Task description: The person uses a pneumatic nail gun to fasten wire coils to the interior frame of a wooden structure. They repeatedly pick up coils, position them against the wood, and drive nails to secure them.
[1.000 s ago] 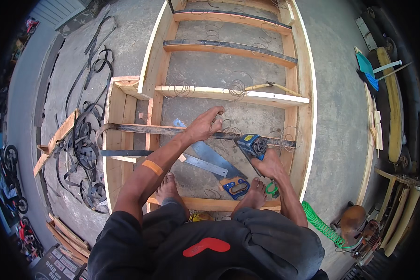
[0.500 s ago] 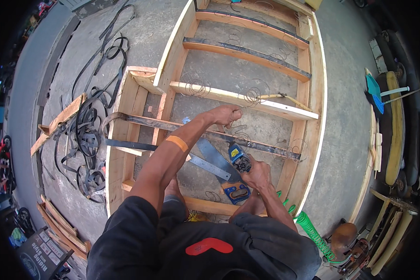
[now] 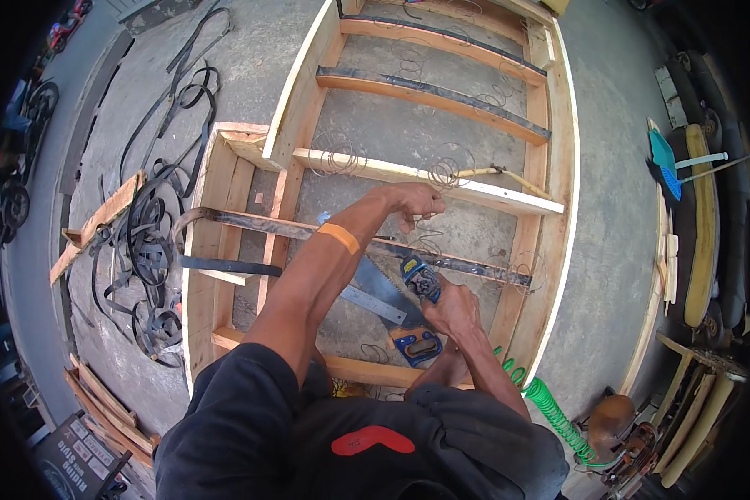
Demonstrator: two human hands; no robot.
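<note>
My right hand (image 3: pixel 457 308) grips a blue and black staple gun (image 3: pixel 419 277). Its nose is at a wooden slat covered with a dark strap (image 3: pixel 483 267), close to a wire coil spring (image 3: pixel 426 240). My left hand (image 3: pixel 415 204) is closed just above that spring; what its fingers pinch, if anything, is hidden. The slat crosses a pale wooden frame (image 3: pixel 550 275). Below it, a handsaw with a blue and wood handle (image 3: pixel 415 344) and a metal ruler (image 3: pixel 367 302) lie on the floor between my legs.
More wire springs (image 3: pixel 338 156) stand on the other slats. A yellowish stick (image 3: pixel 521 185) leans at a crossbar. Tangled black straps (image 3: pixel 147 258) lie left of the frame; a green coiled hose (image 3: pixel 558 417) runs at the lower right. A blue dustpan (image 3: pixel 665 162) stands far right.
My left hand has moved slightly right and its fingers have shifted near the spring. The staple gun has moved slightly left with my right hand. The whole view has shifted a little.
</note>
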